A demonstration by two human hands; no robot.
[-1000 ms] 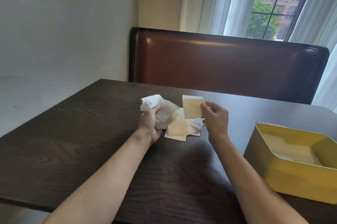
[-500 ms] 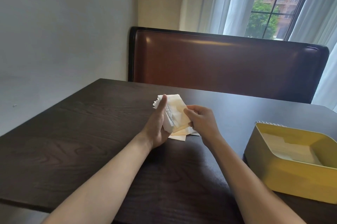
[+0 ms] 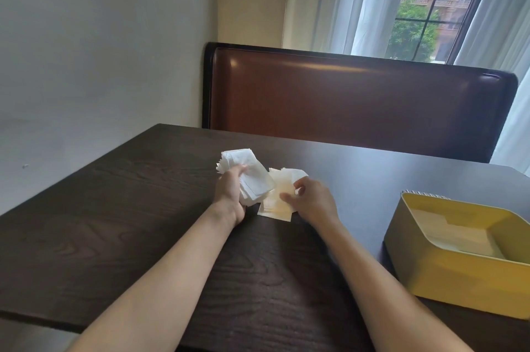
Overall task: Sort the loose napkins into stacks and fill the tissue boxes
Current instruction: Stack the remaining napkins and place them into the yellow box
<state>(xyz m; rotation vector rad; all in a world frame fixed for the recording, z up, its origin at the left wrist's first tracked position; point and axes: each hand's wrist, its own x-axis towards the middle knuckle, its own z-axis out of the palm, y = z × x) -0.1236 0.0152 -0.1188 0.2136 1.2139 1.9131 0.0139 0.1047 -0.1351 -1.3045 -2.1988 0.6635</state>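
My left hand grips a thick stack of white napkins, held a little above the dark wooden table. Just to its right a small pile of loose napkins, cream and white, lies flat on the table. My right hand is down on that pile, with thumb and fingers pinching a napkin at its right side. An open yellow tissue box stands at the right of the table, with pale napkins lying inside it.
A brown leather bench back runs behind the table's far edge. A grey wall is on the left. A window with white curtains is at the back right. Something striped shows behind the box's far left corner.
My right hand added a cream napkin to the stack in my left hand, then dropped to the loose pile on the table. My left hand tilted the stack back to the left.
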